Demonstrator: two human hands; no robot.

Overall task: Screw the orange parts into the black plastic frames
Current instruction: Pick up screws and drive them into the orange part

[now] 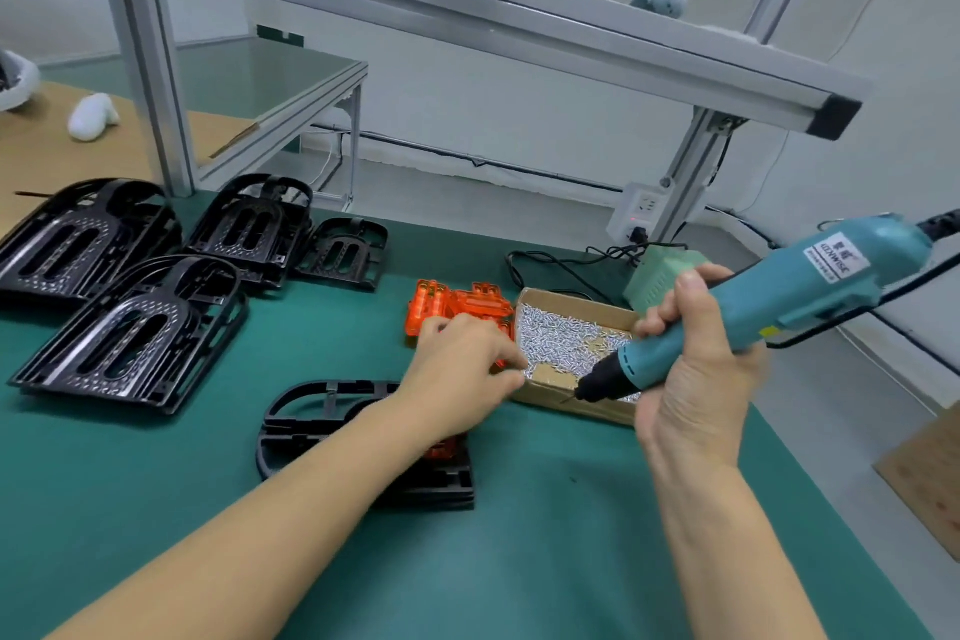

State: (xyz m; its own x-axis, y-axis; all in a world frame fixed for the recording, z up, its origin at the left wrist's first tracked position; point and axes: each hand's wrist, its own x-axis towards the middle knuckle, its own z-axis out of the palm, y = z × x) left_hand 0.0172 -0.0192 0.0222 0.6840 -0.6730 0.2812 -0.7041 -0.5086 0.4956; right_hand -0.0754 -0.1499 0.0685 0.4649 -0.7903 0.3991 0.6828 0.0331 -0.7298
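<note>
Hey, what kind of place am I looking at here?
Most likely a small factory assembly bench: an electric screwdriver held in the right hand, a cardboard box of screws, stacks of identical black plastic frames and orange parts on a green mat.

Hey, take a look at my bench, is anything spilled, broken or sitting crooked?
Nothing stands out. The screws all lie inside the cardboard box, none on the green mat. The orange parts sit in a loose heap beside the box, and the black frames lie stacked and overlapping, with no visible damage.
</note>
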